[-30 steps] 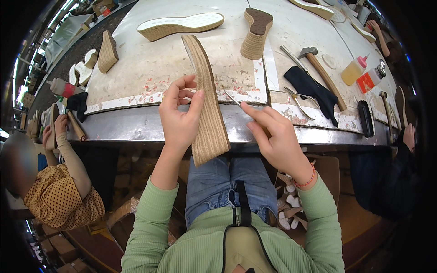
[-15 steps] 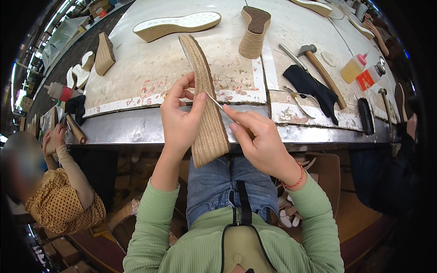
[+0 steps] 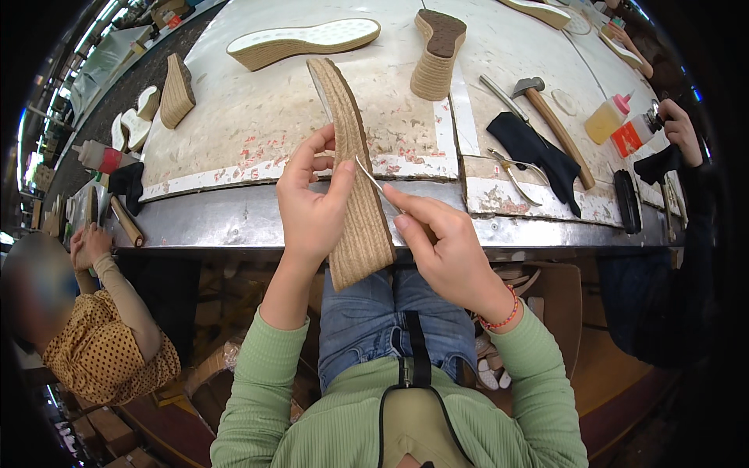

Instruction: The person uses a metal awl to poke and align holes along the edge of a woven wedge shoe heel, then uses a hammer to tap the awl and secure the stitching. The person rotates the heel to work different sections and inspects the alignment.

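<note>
Tilted in front of me above the table's near edge is a jute-wrapped wedge sole with a dark outsole edge. My left hand grips it around the middle, the thumb pressing on the braided side. In my right hand is a slim, pale metal tool, pinched between thumb and fingers. Its pointed tip touches the jute beside my left thumb; the rest of the tool is hidden in my hand, so its exact kind is unclear.
More wedge soles, one white-topped and one upright, stand on the worn table. To the right lie pliers, a black cloth, a hammer and bottles. Co-workers sit on both sides.
My hands, the sole and the tool have hardly moved. At the right, a co-worker's hand now reaches in by the red-labelled bottle, beside a black cloth. The left co-worker's hands have shifted slightly.
</note>
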`<state>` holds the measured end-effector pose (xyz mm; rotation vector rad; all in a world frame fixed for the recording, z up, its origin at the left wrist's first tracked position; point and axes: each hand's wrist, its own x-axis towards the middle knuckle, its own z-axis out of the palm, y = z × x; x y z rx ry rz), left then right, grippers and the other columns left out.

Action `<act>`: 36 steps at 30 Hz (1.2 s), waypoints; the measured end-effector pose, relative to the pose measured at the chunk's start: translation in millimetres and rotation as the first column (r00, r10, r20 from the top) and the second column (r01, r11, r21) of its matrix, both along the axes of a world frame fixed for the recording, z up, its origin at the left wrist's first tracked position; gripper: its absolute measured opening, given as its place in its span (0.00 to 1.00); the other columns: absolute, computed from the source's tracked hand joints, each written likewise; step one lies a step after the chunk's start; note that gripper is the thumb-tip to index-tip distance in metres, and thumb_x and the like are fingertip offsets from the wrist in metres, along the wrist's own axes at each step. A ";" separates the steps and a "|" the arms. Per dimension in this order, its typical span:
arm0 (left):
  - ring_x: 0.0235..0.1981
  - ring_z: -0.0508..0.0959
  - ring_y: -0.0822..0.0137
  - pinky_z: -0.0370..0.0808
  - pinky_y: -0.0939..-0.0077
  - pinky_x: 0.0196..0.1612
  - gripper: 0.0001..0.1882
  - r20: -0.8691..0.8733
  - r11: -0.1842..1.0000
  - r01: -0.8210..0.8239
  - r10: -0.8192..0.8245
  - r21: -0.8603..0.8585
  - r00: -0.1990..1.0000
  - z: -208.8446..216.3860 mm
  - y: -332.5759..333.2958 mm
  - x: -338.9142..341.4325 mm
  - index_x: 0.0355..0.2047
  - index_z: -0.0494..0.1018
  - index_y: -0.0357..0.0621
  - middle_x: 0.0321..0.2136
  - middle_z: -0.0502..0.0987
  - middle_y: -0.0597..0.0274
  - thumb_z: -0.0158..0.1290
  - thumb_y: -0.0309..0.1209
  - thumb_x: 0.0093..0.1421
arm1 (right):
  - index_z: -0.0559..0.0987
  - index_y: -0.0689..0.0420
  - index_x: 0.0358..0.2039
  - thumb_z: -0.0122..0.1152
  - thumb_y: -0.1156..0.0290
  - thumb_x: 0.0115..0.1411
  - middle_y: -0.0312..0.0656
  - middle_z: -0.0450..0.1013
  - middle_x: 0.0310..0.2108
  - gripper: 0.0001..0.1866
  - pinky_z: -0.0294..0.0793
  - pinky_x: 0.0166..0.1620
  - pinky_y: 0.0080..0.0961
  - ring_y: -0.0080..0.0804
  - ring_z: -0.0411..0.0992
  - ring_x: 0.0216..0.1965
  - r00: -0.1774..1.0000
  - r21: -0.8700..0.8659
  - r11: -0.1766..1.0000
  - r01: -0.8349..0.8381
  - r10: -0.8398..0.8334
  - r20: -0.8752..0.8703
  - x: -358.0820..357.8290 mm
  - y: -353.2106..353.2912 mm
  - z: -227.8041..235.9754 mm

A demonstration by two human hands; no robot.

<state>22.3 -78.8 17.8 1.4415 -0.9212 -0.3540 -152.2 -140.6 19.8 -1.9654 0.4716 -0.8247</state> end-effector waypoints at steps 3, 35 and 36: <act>0.35 0.76 0.73 0.74 0.76 0.40 0.24 0.007 1.000 -0.002 0.002 0.005 1.000 -0.7 0.6 0.9 0.55 0.71 0.31 0.41 0.79 0.58 0.57 0.24 0.56 | 0.77 0.64 0.52 0.56 0.76 0.63 0.51 0.72 0.26 0.17 0.70 0.34 0.36 0.45 0.71 0.27 1.000 0.042 0.999 -0.003 0.004 -0.029 -0.5 0.9 0.4; 0.34 0.76 0.75 0.72 0.78 0.38 0.23 -0.044 0.998 -0.009 0.012 0.064 0.999 3.3 -0.3 0.1 0.54 0.72 0.32 0.41 0.79 0.60 0.58 0.25 0.57 | 0.73 0.57 0.60 0.49 0.69 0.71 0.33 0.73 0.28 0.19 0.66 0.24 0.11 0.12 0.66 0.21 0.978 0.645 0.752 -0.135 0.206 -0.037 -11.7 -2.5 14.3; 0.34 0.76 0.75 0.72 0.78 0.38 0.24 -0.043 0.998 -0.011 0.014 0.062 0.999 2.7 0.1 0.5 0.54 0.72 0.32 0.41 0.79 0.60 0.59 0.25 0.56 | 0.73 0.57 0.60 0.49 0.68 0.71 0.33 0.73 0.28 0.19 0.66 0.23 0.12 0.12 0.66 0.21 0.976 0.678 0.720 -0.150 0.219 -0.017 -12.5 -3.6 14.8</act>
